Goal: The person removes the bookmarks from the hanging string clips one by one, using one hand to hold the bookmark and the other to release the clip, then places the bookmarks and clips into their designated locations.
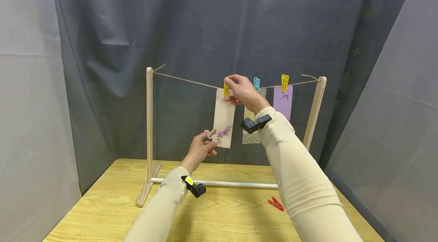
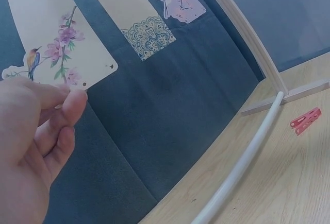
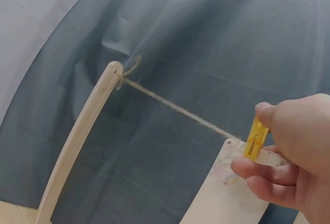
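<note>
A cream bookmark card (image 1: 224, 116) with pink blossoms and a small bird hangs at the twine line (image 1: 186, 80). My right hand (image 1: 243, 92) pinches a yellow clothespin (image 3: 255, 140) at the card's top edge, over the twine. Down at the card's lower left corner, my left hand (image 1: 200, 149) pinches the edge between thumb and fingers, as the left wrist view (image 2: 44, 126) also shows. To the right, a blue clothespin (image 1: 256, 83) holds a patterned card (image 1: 251, 137), partly hidden behind my right hand, and another yellow clothespin (image 1: 284, 83) holds a purple card (image 1: 282, 101).
The twine runs between two wooden posts (image 1: 149, 120) joined low down by a white rod (image 1: 236, 184). A red clothespin (image 1: 275, 203) lies on the wooden table (image 1: 219, 215) in front of the rod. Behind the stand hangs a dark grey curtain (image 1: 205, 18).
</note>
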`<state>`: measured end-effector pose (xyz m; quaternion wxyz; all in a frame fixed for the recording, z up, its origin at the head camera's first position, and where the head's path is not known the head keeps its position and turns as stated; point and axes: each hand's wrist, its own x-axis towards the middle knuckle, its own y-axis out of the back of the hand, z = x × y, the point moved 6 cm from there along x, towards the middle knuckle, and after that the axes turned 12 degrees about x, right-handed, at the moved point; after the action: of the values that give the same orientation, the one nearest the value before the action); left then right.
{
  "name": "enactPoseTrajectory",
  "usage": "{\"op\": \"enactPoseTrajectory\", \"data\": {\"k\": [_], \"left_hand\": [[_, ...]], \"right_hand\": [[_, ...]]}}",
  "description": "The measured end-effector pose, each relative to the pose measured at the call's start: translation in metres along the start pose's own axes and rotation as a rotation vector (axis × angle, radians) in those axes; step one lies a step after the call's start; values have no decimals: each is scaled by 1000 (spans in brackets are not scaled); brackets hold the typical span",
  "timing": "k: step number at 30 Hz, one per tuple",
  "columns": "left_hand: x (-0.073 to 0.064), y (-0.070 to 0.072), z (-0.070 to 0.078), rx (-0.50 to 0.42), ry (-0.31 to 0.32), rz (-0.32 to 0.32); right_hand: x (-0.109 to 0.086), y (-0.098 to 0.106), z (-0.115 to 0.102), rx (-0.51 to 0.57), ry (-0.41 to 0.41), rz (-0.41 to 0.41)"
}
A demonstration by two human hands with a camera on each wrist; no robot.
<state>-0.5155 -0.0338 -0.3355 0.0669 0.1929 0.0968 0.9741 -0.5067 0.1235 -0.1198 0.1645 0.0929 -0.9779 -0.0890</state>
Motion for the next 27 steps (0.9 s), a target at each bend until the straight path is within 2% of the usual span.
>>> {"op": "enactPoseTrajectory", "data": {"k": [9,13,20,27], "left_hand": [[4,7,2,9,-16,32],[6,7,1,12,-19,31],[6,4,0,24,-13,42],[10,-1,2,20,-15,31]], "right_hand": [[2,1,-11,-19,13,-78],[2,0,-12,-47,21,-81],[3,1,-10,-92,62,-33],[5,7,-3,3,116,68]]}}
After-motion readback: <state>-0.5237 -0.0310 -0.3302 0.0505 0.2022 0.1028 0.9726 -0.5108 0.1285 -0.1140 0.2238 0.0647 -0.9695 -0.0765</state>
